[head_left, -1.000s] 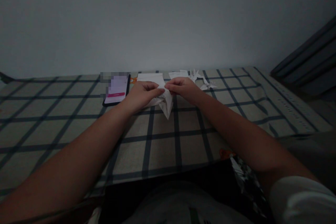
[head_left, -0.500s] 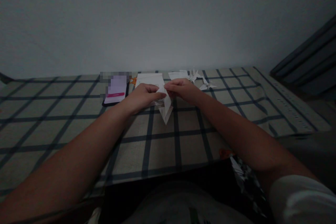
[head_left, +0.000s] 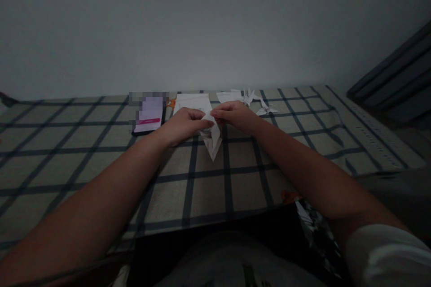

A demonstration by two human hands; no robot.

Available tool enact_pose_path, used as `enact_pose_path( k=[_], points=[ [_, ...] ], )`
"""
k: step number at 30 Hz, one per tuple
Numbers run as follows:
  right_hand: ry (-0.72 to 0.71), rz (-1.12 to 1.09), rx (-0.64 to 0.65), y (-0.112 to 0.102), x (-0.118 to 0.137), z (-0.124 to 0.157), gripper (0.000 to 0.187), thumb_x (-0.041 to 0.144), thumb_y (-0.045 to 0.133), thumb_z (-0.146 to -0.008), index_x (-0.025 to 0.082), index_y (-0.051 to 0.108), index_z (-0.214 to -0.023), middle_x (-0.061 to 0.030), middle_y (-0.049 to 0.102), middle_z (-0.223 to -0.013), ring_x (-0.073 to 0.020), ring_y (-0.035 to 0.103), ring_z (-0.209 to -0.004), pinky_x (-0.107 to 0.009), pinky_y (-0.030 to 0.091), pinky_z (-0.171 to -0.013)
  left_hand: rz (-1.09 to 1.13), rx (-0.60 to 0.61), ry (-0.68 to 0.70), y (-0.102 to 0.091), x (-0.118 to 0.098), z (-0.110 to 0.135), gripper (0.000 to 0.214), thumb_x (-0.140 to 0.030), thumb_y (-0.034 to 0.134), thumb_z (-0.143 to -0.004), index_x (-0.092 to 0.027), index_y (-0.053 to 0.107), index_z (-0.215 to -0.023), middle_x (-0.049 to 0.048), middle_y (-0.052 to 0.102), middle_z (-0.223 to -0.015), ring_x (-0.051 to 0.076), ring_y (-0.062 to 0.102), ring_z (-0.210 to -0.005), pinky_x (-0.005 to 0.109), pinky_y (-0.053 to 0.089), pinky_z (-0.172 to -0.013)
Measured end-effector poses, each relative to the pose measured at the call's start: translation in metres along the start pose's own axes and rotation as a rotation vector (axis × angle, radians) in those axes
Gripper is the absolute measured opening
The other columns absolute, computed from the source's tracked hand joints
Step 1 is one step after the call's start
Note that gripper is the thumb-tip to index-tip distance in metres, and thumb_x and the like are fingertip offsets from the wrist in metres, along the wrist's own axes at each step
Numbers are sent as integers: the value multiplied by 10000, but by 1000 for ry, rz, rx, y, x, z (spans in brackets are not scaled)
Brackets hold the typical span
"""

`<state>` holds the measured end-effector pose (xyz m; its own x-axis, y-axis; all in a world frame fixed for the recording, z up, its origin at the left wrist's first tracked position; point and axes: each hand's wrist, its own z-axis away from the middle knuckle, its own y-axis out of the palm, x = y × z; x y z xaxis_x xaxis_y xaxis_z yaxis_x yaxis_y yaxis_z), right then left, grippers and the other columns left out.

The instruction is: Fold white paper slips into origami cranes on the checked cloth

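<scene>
Between my two hands is a folded white paper (head_left: pixel 213 141), its pointed end hanging down toward me. My left hand (head_left: pixel 188 122) pinches its left side, the thumb lying over the upper part. At the upper right edge, the fingertips of my right hand (head_left: pixel 233 113) are pressed together on the same paper. The fingers partly cover the top of the folds. Just behind my left hand lies a white paper pad (head_left: pixel 191 100) with faint marks. Beyond my right hand are two folded paper figures (head_left: pixel 249 97), shaped like cranes, beside some white paper (head_left: pixel 229 96).
A phone (head_left: pixel 148 114) with a lit screen lies left of the pad, next to a small orange object (head_left: pixel 171 103). The checked tablecloth (head_left: pixel 208 193) covers the table, which meets a plain wall (head_left: pixel 215 27). Dark slanted folds (head_left: pixel 397 71) show at the far right.
The folded paper has shifted slightly between my fingers, and its upper part looks a little wider. Both hands stay almost in the same place.
</scene>
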<state>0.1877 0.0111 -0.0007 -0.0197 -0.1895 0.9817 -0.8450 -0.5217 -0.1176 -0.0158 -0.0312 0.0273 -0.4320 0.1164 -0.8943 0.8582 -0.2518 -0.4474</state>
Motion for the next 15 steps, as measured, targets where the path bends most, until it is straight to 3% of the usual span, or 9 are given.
enact_pose_path(
  k=[9, 15],
  points=[
    [18, -9, -37, 6, 3, 1, 235, 386, 747, -788, 156, 703, -778, 19, 649, -632, -92, 551, -595, -222, 449, -582, 2, 37, 2, 0, 2, -1, 216, -392, 799, -697, -201, 714, -644, 38, 666, -591, 183, 624, -554, 296, 460, -506],
    [120, -183, 5, 7, 6, 1, 239, 380, 773, -764, 164, 680, -722, 13, 653, -659, -91, 570, -609, -219, 470, -591, 20, 93, 20, 0, 4, -2, 200, -389, 776, -708, -194, 749, -670, 52, 710, -661, 167, 619, -570, 277, 473, -527]
  ],
)
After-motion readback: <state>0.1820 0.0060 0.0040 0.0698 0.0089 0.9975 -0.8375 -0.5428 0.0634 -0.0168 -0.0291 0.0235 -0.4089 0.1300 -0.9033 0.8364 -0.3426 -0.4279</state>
